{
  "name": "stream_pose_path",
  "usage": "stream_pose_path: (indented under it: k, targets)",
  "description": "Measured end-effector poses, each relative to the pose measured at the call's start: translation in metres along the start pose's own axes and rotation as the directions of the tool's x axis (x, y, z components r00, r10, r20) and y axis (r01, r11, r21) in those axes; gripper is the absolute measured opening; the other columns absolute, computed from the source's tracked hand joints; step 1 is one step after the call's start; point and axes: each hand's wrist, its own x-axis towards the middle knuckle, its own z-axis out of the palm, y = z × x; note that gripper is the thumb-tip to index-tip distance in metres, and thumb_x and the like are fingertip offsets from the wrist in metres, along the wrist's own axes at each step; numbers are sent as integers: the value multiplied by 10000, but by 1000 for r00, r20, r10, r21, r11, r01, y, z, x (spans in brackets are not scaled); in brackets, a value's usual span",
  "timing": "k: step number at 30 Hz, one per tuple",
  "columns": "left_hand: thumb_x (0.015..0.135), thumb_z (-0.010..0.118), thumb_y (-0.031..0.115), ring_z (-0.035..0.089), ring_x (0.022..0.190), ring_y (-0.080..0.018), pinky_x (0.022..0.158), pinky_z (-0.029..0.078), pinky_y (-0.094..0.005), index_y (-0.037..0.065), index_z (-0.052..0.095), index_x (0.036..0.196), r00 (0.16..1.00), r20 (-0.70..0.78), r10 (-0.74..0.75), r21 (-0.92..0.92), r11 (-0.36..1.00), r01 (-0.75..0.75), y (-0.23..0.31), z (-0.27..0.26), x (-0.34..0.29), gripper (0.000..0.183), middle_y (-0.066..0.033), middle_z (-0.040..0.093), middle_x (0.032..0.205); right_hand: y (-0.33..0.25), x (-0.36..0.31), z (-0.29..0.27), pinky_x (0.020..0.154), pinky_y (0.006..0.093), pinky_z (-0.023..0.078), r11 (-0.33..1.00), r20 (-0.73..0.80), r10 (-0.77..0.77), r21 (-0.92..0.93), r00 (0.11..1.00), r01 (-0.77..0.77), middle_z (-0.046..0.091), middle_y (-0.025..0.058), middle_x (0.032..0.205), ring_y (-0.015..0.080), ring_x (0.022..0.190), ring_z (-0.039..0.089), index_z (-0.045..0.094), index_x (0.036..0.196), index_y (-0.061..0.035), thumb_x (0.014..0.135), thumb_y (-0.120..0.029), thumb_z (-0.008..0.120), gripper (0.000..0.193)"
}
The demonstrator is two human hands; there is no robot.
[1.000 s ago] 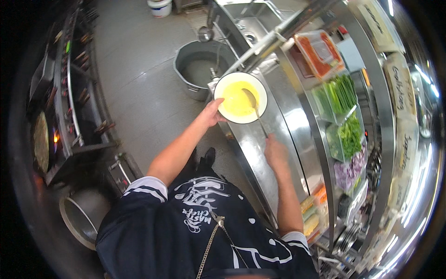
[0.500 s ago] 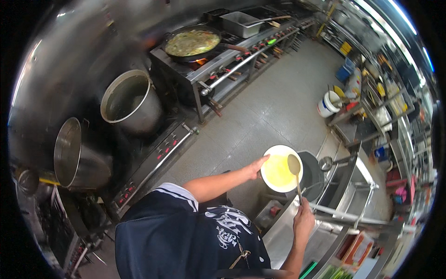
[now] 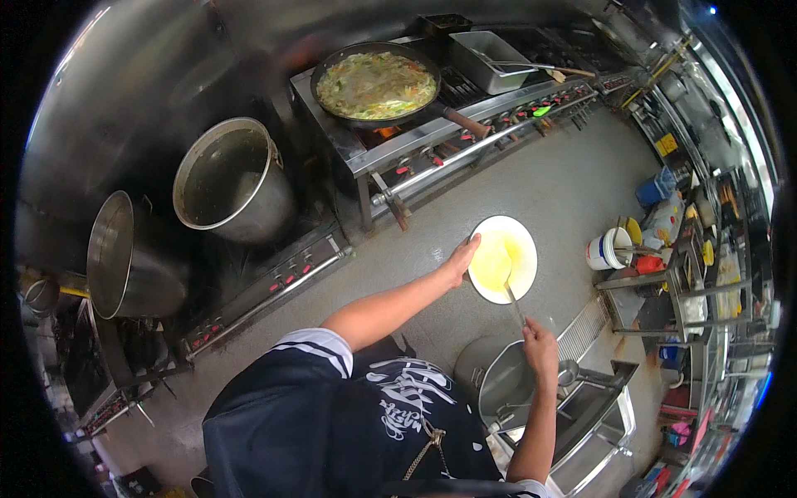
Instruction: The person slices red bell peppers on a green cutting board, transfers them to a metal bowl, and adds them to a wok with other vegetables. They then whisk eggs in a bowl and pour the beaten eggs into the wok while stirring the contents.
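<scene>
Head view, spoon (image 3: 515, 304), tip hidden in yellow liquid (image 3: 488, 262)

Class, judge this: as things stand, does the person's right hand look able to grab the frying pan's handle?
Probably not: the right hand holds a spoon, with the bowl and some floor between it and the frying pan's handle.

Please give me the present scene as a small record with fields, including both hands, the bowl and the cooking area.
Left hand: grips the bowl at its left side
Right hand: holds the spoon by its handle
Bowl: white, round, containing yellow liquid; spoon's far end inside
Stove: flame under a wide dark pan
Pan contents: mixed food, pale with green and orange bits
Left side: two large metal pots
</scene>
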Motion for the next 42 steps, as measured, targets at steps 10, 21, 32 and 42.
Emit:
stream_pose_path:
  k: [10,21,32,42]
  targets:
    - [1055,476,650,600,1325,-268,1077,504,-473,77,446,1561,1000,-28,9,-171,985,-14,24,78,165,765,-134,589,1494,57,180,-79,885,513,564,997,-43,-56,-58,997,54,737,253,1109,448,999,722,724,1304,-93,1007,-244,635,345]
    - [1069,462,620,578,1377,-306,1200,426,-474,3,456,1539,990,-143,-7,-266,963,-32,20,227,309,776,-179,560,1533,163,360,-190,932,527,549,973,61,-109,-197,992,119,739,222,1124,428,1082,696,734,1283,-164,1011,-305,576,344]
    - [1093,399,621,566,1379,-306,1146,452,-507,68,470,1544,992,-116,43,-178,982,-64,15,335,481,717,-135,567,1522,255,504,-259,980,486,549,992,23,-53,-115,998,56,741,238,1129,423,1095,709,734,1302,-128,1011,-309,621,360]
    - [1070,465,631,557,1380,-290,1129,465,-477,39,455,1553,991,-112,68,-166,982,-86,1,414,622,764,-145,563,1520,346,617,-311,986,509,541,998,-29,-17,56,999,19,726,259,1151,452,1111,685,752,1241,-106,995,-320,624,350]
